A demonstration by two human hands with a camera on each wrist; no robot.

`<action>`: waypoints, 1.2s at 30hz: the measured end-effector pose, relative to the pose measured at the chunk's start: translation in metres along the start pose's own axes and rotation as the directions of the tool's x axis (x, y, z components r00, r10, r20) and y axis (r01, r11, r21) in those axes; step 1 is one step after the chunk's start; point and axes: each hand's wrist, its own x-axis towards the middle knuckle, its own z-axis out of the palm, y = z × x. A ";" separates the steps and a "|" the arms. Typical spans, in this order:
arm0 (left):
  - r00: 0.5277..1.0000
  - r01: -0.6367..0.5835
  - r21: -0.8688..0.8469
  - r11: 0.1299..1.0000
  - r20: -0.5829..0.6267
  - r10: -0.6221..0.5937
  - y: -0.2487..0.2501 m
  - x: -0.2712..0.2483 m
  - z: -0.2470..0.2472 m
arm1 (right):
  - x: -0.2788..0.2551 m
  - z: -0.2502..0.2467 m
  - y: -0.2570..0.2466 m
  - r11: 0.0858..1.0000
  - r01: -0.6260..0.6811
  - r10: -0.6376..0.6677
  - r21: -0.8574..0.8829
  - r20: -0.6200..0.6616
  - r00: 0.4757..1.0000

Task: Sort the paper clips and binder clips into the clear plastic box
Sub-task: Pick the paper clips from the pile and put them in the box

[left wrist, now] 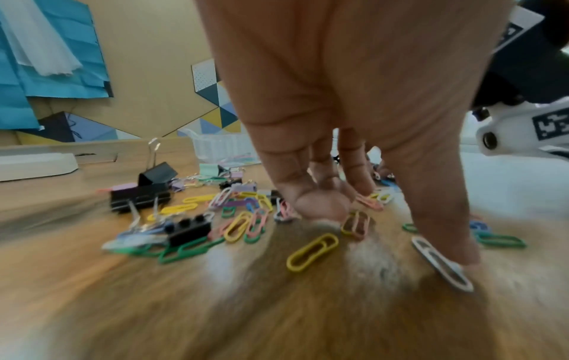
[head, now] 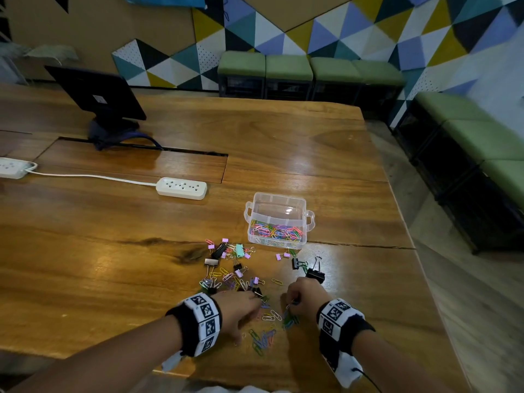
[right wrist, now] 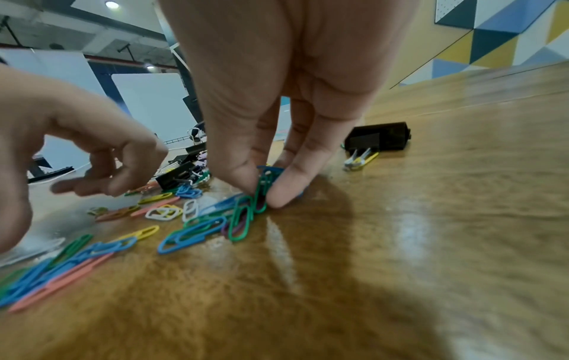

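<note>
The clear plastic box point(head: 276, 204) stands open on the wooden table, with coloured paper clips point(head: 276, 231) in its near compartment. In front of it lies a loose pile of paper clips point(head: 265, 337) mixed with black binder clips point(head: 315, 275) and small pink ones. My left hand point(head: 248, 319) reaches down into the pile with its fingers extended. Its thumb point(left wrist: 446, 243) presses a white paper clip point(left wrist: 443, 268), and the other fingertips touch the table. My right hand point(right wrist: 261, 192) pinches a green paper clip point(right wrist: 263, 187) between thumb and forefinger, low over the table.
A white power strip point(head: 181, 188) and its cord lie to the far left, and a monitor point(head: 99, 93) stands behind it. A black binder clip point(right wrist: 378, 136) lies just right of my right hand. The table's right edge point(head: 408, 231) is close, and green stools point(head: 289, 68) line the wall.
</note>
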 end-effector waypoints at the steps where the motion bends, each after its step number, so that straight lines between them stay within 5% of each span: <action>1: 0.999 0.035 -0.013 0.999 0.004 -0.035 -0.001 -0.002 0.004 | 0.001 0.000 -0.001 1.000 -0.009 0.009 -0.003 0.006 1.000; 5: 0.992 0.097 -0.153 0.983 -0.069 -0.109 -0.002 -0.005 0.016 | 0.005 0.002 -0.004 1.000 -0.031 0.031 -0.003 0.010 0.999; 19: 0.944 -0.024 -0.280 0.960 -0.323 -0.071 0.034 0.017 0.026 | 0.005 -0.007 0.001 0.960 -0.110 0.120 0.256 -0.024 0.993; 23: 0.974 -0.100 -0.037 0.994 -0.206 0.090 0.034 0.009 0.027 | 0.005 -0.019 0.009 0.937 -0.158 0.183 0.311 -0.052 0.982; 26: 0.953 -0.194 0.238 0.952 -0.184 0.240 0.024 0.009 0.035 | 0.007 -0.033 0.012 0.922 -0.175 0.199 0.345 -0.038 0.979; 28: 0.968 -0.169 0.346 0.923 -0.120 0.222 0.017 0.011 0.044 | 0.010 -0.045 0.014 0.902 -0.162 0.208 0.400 -0.075 0.975; 32: 0.940 -0.168 0.491 0.855 -0.181 0.289 0.010 0.024 0.057 | 0.020 -0.070 0.013 0.892 -0.118 0.210 0.437 -0.168 0.963; 36: 0.947 -0.162 0.461 0.873 -0.175 0.269 0.007 0.034 0.057 | 0.033 -0.091 0.008 0.867 -0.088 0.232 0.490 -0.242 0.942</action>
